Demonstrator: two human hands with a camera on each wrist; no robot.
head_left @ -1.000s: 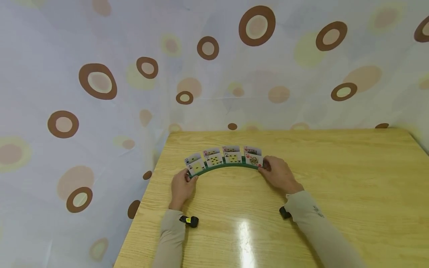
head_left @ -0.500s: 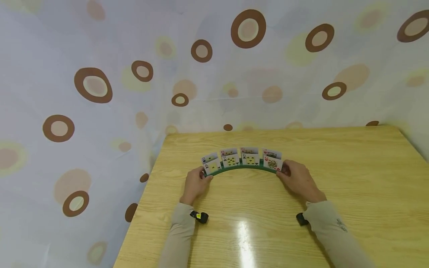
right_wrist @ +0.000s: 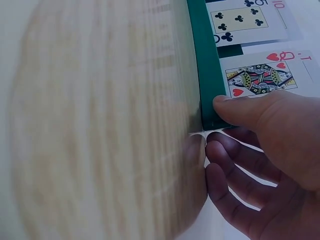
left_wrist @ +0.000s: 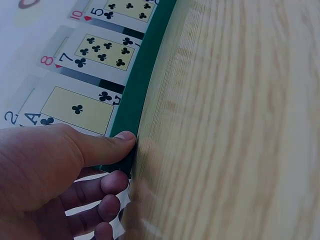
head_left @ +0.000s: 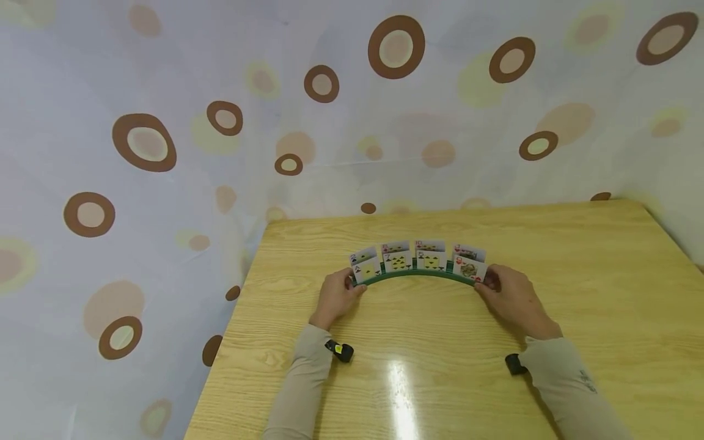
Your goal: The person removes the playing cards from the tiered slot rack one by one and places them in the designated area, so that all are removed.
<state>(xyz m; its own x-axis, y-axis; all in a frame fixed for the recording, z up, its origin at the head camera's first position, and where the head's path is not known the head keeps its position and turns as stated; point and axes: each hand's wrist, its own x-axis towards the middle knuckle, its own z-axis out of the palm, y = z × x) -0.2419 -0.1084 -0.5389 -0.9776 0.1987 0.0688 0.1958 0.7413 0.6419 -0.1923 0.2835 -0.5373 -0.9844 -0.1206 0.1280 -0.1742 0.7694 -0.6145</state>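
A curved green card holder point(head_left: 416, 272) carries playing cards upright in two rows, faces toward me. In its front row are an ace of clubs point(head_left: 366, 269), a seven of clubs point(head_left: 398, 262), a five of clubs point(head_left: 431, 261) and a queen of hearts point(head_left: 469, 269). My left hand point(head_left: 337, 296) grips the holder's left end, its thumb point(left_wrist: 117, 145) on the green front face. At the other end my right hand point(head_left: 516, 298) pinches the holder, with the thumb point(right_wrist: 235, 107) beside the queen. Behind, the back-row cards show only their upper parts.
The holder is on a light wood-grain table point(head_left: 440, 342), whose far edge meets a wall covering point(head_left: 352, 122) patterned with circles. Each wrist wears a black strap with a small device point(head_left: 343, 352).
Both hands and the card holder with its cards have moved to the right across the table. The grips at both ends look the same. The head view has shifted slightly.
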